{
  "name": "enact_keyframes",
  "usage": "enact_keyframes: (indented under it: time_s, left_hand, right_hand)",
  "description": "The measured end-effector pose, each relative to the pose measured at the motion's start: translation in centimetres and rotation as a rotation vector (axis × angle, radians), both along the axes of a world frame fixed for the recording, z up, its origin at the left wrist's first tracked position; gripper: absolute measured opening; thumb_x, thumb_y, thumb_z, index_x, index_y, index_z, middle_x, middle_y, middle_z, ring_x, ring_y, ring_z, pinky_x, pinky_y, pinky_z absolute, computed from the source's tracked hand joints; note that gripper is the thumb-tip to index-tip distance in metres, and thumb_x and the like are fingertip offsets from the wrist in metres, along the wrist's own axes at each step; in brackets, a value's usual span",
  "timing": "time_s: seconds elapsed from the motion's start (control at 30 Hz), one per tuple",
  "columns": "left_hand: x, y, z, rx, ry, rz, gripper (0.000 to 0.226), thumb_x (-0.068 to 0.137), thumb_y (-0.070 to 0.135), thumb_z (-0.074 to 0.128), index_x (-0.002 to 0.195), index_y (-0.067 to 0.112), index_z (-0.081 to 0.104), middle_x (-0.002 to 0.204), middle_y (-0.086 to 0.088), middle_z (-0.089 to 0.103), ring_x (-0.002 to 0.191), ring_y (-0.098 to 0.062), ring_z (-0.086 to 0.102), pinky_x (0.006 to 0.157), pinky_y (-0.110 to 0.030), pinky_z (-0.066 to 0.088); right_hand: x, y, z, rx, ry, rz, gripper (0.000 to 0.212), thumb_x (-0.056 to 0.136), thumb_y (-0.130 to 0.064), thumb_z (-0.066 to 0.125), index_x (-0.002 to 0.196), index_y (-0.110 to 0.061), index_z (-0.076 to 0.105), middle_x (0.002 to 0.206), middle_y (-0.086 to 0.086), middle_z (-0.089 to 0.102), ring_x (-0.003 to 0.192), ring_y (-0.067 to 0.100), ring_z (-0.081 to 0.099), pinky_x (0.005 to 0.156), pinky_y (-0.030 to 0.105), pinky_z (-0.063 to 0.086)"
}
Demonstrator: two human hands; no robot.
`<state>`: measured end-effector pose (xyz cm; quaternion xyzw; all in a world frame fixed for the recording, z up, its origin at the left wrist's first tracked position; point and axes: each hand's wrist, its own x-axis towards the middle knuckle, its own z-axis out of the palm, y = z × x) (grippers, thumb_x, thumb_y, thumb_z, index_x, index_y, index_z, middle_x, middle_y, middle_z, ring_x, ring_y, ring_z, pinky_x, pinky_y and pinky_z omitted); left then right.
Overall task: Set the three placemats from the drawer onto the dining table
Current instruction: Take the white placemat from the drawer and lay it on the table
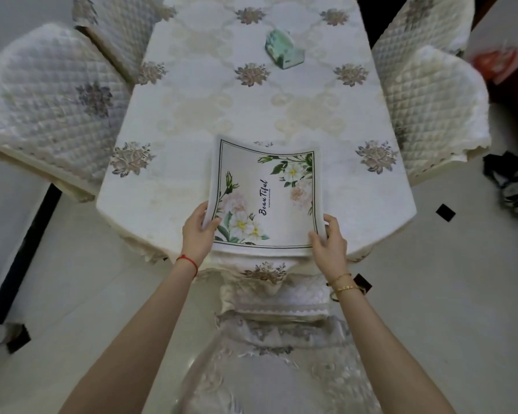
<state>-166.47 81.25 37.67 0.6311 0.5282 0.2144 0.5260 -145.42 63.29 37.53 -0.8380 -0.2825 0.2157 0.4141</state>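
Our left hand (196, 231) and right hand (329, 245) grip the floral placemat stack (266, 195) (near corners) over the table (192, 115); a green box (284, 50) sits far beyond.

A smooth, matt printed placemat (266, 195) lies on an embroidered cloth tablecloth (222, 109), flanked by quilted fabric chair covers (51, 94) over glossy floor tiles (446, 294).

"Beau Tiful" in dark script on the floral placemat (266, 198), illegible smaller line beside it.
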Motion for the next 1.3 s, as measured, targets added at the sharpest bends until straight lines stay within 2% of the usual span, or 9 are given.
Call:
enact_keyframes:
  time_s: [0.17,0.3,0.43,0.5,0.57,0.67,0.73,0.9,1.3]
  left_hand:
    - [1.1,0.8,-2.0,-0.033,0.048,-0.007,0.051,0.093,0.008,0.058,0.141,0.003,0.041,0.145,-0.014,0.044,0.135,-0.026,0.040,0.112,-0.033,0.032]
    - [0.7,1.0,-3.2,0.053,0.078,-0.045,0.038,0.089,0.008,0.061,0.127,0.009,0.055,0.118,-0.006,0.064,0.106,-0.020,0.061,0.098,-0.035,0.048]
    - [0.3,0.9,-3.3,0.120,0.109,0.006,0.041,0.083,0.012,0.069,0.123,0.017,0.059,0.098,0.006,0.066,0.080,0.000,0.061,0.074,-0.001,0.044]
    - [0.2,0.9,-3.6,0.192,0.142,0.000,0.044,0.083,0.016,0.071,0.125,0.020,0.059,0.096,0.008,0.065,0.081,-0.004,0.061,0.068,0.002,0.040]
    - [0.2,1.0,-3.7,0.257,0.206,-0.029,0.047,0.084,0.021,0.070,0.128,0.023,0.055,0.102,0.007,0.065,0.091,-0.010,0.060,0.072,-0.007,0.042]
    - [0.2,1.5,-4.5,0.391,0.349,-0.073,0.051,0.089,0.025,0.065,0.136,0.017,0.048,0.130,-0.004,0.056,0.121,-0.020,0.049,0.095,-0.028,0.042]
    - [0.5,2.1,-4.7,0.477,0.360,-0.089,0.051,0.092,0.025,0.060,0.139,0.013,0.045,0.140,-0.007,0.049,0.131,-0.020,0.040,0.107,-0.027,0.033]
    - [5.5,6.3,-4.0,0.643,0.299,-0.283,0.043,0.095,0.017,0.052,0.137,0.010,0.047,0.139,-0.008,0.050,0.130,-0.021,0.043,0.107,-0.026,0.033]
    - [14.2,13.0,-8.3,0.766,0.492,-0.636,0.051,0.100,0.030,0.037,0.147,0.011,0.033,0.156,-0.005,0.029,0.145,-0.024,0.021,0.119,-0.040,0.016]
  right_hand:
    - [1.0,0.3,-3.1,-0.043,-0.018,-0.035,0.032,0.091,-0.016,0.057,0.121,-0.018,0.046,0.087,0.001,0.063,0.070,0.018,0.057,0.064,0.029,0.038]
    - [1.5,-0.1,-3.5,-0.088,-0.033,-0.025,0.037,0.090,-0.018,0.061,0.124,-0.012,0.048,0.086,0.001,0.059,0.074,0.018,0.054,0.064,0.027,0.036]
    - [2.0,-0.4,-3.8,-0.152,-0.122,0.023,0.045,0.091,-0.023,0.063,0.129,-0.005,0.048,0.111,0.009,0.060,0.100,0.021,0.055,0.088,0.028,0.042]
    - [2.3,-0.7,-4.3,-0.214,-0.198,0.055,0.047,0.092,-0.027,0.062,0.129,-0.003,0.048,0.118,0.012,0.056,0.109,0.025,0.051,0.095,0.032,0.041]
    - [2.4,-0.9,-4.7,-0.267,-0.343,0.072,0.045,0.090,-0.028,0.063,0.126,-0.004,0.050,0.110,0.013,0.054,0.103,0.027,0.050,0.091,0.041,0.046]
    - [2.9,-0.2,-4.5,-0.270,-0.522,0.070,0.043,0.089,-0.025,0.064,0.124,-0.003,0.051,0.111,0.015,0.053,0.100,0.031,0.049,0.088,0.044,0.046]
    - [3.6,1.3,-4.3,-0.217,-0.536,0.097,0.042,0.090,-0.021,0.062,0.126,-0.001,0.051,0.121,0.018,0.053,0.111,0.033,0.048,0.097,0.044,0.043]
    - [5.6,8.6,-4.2,-0.173,-0.506,0.300,0.046,0.097,-0.026,0.047,0.137,-0.003,0.044,0.143,0.013,0.044,0.136,0.029,0.034,0.116,0.043,0.024]
    - [8.0,20.0,-7.6,-0.269,-0.543,0.621,0.054,0.102,-0.035,0.029,0.151,-0.013,0.019,0.160,0.003,0.016,0.148,0.017,0.009,0.121,0.037,0.005]
